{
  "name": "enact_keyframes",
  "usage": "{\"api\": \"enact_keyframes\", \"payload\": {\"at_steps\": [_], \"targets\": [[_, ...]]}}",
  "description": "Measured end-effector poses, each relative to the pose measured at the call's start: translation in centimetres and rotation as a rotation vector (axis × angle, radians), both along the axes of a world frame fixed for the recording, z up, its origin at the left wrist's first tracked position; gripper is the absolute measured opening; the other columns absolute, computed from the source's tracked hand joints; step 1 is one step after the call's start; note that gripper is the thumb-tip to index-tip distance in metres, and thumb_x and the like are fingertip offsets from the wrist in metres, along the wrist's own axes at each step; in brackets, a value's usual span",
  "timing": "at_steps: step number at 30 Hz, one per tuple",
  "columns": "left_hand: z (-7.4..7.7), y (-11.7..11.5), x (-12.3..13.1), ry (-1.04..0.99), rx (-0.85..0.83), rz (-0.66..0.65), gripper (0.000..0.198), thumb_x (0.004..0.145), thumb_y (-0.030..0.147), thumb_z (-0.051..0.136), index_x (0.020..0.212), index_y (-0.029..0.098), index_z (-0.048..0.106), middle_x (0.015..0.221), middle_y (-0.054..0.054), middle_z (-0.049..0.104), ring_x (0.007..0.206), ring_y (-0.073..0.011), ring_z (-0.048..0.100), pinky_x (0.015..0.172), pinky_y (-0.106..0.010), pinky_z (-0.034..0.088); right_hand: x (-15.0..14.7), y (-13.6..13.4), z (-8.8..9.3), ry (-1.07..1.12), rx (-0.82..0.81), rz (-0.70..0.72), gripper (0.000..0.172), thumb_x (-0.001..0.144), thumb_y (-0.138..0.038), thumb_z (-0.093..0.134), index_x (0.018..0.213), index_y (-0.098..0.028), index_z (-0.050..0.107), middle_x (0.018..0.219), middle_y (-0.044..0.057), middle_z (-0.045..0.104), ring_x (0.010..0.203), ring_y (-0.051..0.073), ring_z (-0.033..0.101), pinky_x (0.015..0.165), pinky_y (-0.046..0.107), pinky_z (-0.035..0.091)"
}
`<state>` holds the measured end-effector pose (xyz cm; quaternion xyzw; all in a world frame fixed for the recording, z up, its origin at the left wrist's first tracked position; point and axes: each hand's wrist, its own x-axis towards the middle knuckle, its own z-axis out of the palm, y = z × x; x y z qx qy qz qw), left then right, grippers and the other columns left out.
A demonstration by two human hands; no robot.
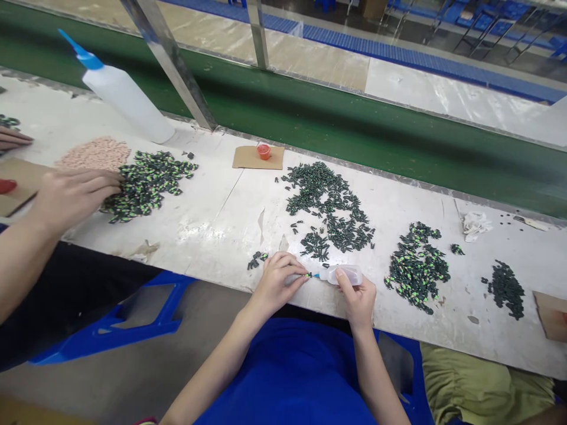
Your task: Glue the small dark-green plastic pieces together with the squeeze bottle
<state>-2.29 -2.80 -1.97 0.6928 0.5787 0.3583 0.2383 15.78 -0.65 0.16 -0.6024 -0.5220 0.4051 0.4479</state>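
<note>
Near the front edge of the white table, my left hand pinches a small dark piece with a green mark between thumb and fingertips. My right hand is wrapped round a small translucent bottle, held on its side. Its thin blue tip points left and meets or nearly meets the piece. Just left of my left hand are a few loose dark pieces. Beyond my hands spreads a large pile of small dark green pieces.
Right of my hands lie a green-and-black pile and a dark pile. A red cup stands on cardboard. At left, another person's hand touches a pile near a large white bottle.
</note>
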Motion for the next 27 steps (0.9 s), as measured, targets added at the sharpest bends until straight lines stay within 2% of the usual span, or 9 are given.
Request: {"api": "enact_keyframes", "payload": {"at_steps": [9,15,17,20,24,27], "targets": [[0.1,0.0,0.0,-0.008,-0.017,0.002,0.004,0.082,0.025,0.066,0.081,0.024,0.07,0.082,-0.003,0.069,0.095,-0.0233,0.058,0.085,-0.042,0.042,0.0,-0.1,0.1,-0.007,0.013,-0.023,0.034,0.073,-0.04,0.063,0.049,-0.018,0.054,0.044,-0.003,0.05,0.045,0.012,0.045,0.043,0.023,0.038],[0.1,0.0,0.0,-0.01,-0.017,-0.001,0.004,0.082,0.026,0.066,0.082,0.024,0.07,0.082,-0.003,0.069,0.095,-0.0234,0.058,0.085,-0.042,0.042,0.2,-0.1,-0.3,0.035,0.006,-0.064,0.028,0.071,-0.039,0.064,0.054,-0.017,0.061,0.047,-0.001,0.055,0.045,0.013,0.049,0.044,0.025,0.04],[0.1,-0.1,0.0,-0.008,-0.018,0.0,0.004,0.083,0.026,0.066,0.083,0.024,0.07,0.083,-0.003,0.069,0.096,-0.0234,0.058,0.086,-0.042,0.042,0.5,-0.3,-0.8,0.124,0.023,-0.137,0.028,0.071,-0.04,0.066,0.058,-0.016,0.062,0.048,-0.001,0.056,0.045,0.014,0.05,0.044,0.026,0.04],[0.1,-0.1,0.0,-0.006,-0.019,-0.003,0.005,0.083,0.027,0.066,0.084,0.024,0.07,0.085,-0.003,0.069,0.096,-0.0235,0.058,0.087,-0.042,0.042,1.3,-0.5,-1.4,0.262,0.109,-0.319,0.028,0.072,-0.041,0.067,0.066,-0.015,0.062,0.054,0.001,0.06,0.046,0.014,0.054,0.045,0.027,0.042],[0.5,0.0,-0.4,-0.009,-0.015,-0.04,0.007,0.082,0.029,0.067,0.086,0.024,0.07,0.088,-0.004,0.07,0.094,-0.0229,0.06,0.085,-0.04,0.044,2.5,-0.1,-1.2,0.253,0.192,-0.435,0.035,0.065,-0.036,0.075,0.088,-0.015,0.06,0.08,0.005,0.068,0.067,0.02,0.066,0.064,0.034,0.052],[0.9,0.6,-0.7,-0.011,-0.008,0.01,0.01,0.086,0.029,0.062,0.087,0.024,0.07,0.088,-0.003,0.071,0.088,-0.021,0.062,0.079,-0.038,0.046,3.1,0.7,-0.7,0.252,0.239,-0.446,0.043,0.059,-0.029,0.08,0.09,-0.02,0.051,0.086,0.004,0.068,0.084,0.021,0.067,0.082,0.04,0.052]]}}
